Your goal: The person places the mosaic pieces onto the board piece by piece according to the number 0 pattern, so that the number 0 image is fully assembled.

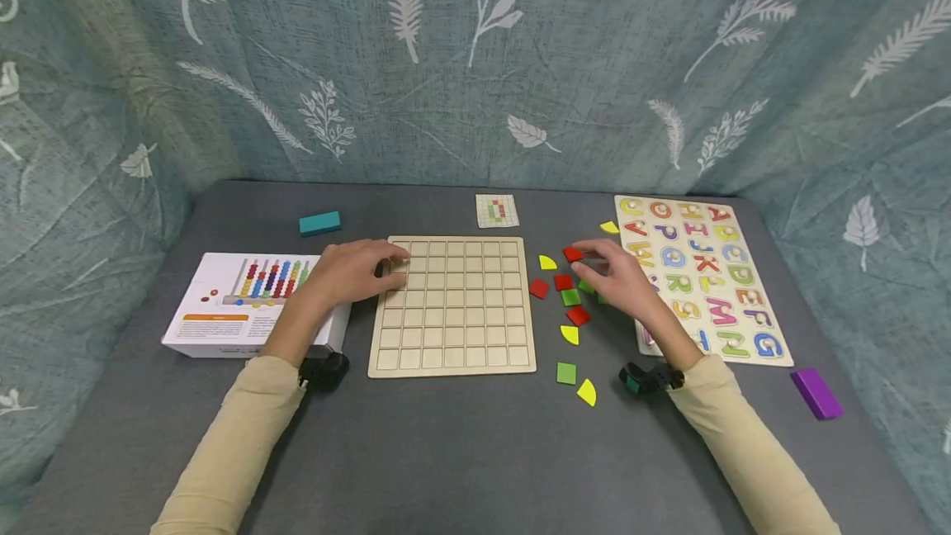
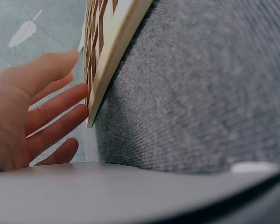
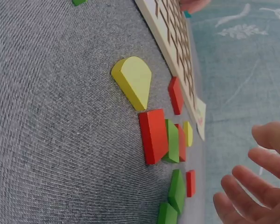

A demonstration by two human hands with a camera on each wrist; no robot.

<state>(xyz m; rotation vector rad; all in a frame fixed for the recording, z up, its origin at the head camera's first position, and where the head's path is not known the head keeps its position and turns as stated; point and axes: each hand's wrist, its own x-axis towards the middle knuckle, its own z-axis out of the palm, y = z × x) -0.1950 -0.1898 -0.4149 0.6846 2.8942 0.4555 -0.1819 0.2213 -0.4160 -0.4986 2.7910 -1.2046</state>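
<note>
A square wooden grid board (image 1: 453, 308) lies flat at mid-table. My left hand (image 1: 352, 271) is at its upper left edge, the fingers loosely bent and holding nothing; in the left wrist view the fingertips meet or nearly meet the board's rim (image 2: 113, 63). To the right of the board, my right hand (image 1: 620, 275) hovers over loose pieces, thumb and fingers apart. Its fingertips are near a red square piece (image 1: 572, 254), which the right wrist view shows apart from the hand. Around it lie red squares (image 1: 539, 288), green squares (image 1: 570, 297) and yellow rounded wedges (image 1: 547, 262).
A small pattern card (image 1: 496, 211) lies behind the board. At right are an alphabet puzzle board (image 1: 706, 279) and a purple block (image 1: 817, 393). On the left stand a white box with an abacus picture (image 1: 215, 295) and a teal block (image 1: 319, 224). Patterned cloth hangs behind.
</note>
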